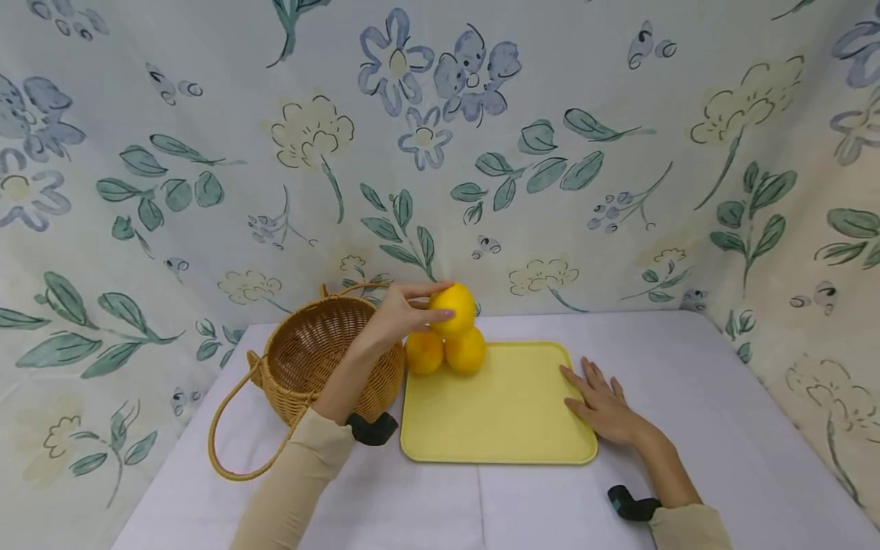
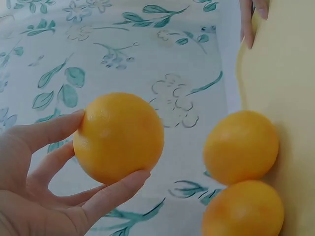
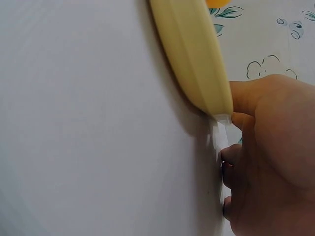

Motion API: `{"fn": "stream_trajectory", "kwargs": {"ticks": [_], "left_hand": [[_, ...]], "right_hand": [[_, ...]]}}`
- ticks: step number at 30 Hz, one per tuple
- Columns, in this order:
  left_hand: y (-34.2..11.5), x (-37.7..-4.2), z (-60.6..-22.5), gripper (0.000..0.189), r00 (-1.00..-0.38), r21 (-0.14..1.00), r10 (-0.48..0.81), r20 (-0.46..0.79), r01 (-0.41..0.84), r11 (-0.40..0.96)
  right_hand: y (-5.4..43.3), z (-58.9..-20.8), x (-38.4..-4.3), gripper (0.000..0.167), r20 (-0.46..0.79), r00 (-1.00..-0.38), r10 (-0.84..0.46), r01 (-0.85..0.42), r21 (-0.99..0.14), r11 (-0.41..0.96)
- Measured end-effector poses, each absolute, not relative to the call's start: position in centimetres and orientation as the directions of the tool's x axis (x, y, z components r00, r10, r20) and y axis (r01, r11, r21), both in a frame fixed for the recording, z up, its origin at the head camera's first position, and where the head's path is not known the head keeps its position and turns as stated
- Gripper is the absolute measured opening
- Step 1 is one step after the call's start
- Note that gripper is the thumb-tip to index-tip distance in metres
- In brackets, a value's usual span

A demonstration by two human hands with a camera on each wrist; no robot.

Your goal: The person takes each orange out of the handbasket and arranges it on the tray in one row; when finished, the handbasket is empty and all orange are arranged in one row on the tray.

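My left hand [image 1: 397,315] holds an orange [image 2: 119,137] between thumb and fingertips, raised above the far left part of the yellow tray [image 1: 495,420]. Below it, two more oranges sit side by side in the tray's far left corner: a left orange [image 1: 423,353] and a right orange [image 1: 467,353]. At the tray's right edge my right hand [image 1: 606,411] rests with its fingers spread and fairly straight, the fingertips and thumb at the rim. In the right wrist view the tray's rounded corner [image 3: 199,64] shows beside that hand.
A woven wicker basket [image 1: 289,401] stands left of the tray, tilted so its opening shows. Its handle [image 1: 218,428] hangs down toward the front left. A floral cloth [image 1: 440,153] hangs behind the table, which has a white cover [image 1: 440,504].
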State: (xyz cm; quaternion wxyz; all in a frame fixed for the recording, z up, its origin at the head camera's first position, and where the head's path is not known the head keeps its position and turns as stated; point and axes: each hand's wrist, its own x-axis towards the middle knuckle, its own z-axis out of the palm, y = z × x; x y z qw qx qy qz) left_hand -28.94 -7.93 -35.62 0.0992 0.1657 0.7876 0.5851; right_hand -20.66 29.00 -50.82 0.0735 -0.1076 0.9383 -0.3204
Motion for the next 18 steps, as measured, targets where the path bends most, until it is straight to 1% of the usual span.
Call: {"fn": "stream_trajectory", "kwargs": {"ticks": [4, 10, 14, 18], "left_hand": [[-4.2, -29.2, -37.0, 0.052, -0.929, 0.951, 0.370, 0.011, 0.124, 0.283], [0.6, -29.5, -39.2, 0.049, -0.926, 0.927, 0.378, 0.009, 0.149, 0.343], [2.9, -29.6, -40.6, 0.048, -0.922, 0.910, 0.387, 0.025, 0.181, 0.373], [4.5, -29.7, -41.9, 0.048, -0.916, 0.874, 0.400, 0.031, 0.219, 0.435]], "right_hand": [[29.1, -50.9, -20.6, 0.065, -0.066, -0.967, -0.247, -0.156, -0.613, 0.774], [29.1, -50.8, -20.6, 0.065, -0.079, -0.967, -0.243, -0.145, -0.612, 0.777], [29.1, -50.7, -20.7, 0.065, -0.091, -0.965, -0.244, -0.138, -0.615, 0.776], [29.0, -50.6, -20.8, 0.065, -0.097, -0.965, -0.243, -0.135, -0.613, 0.779]]}}
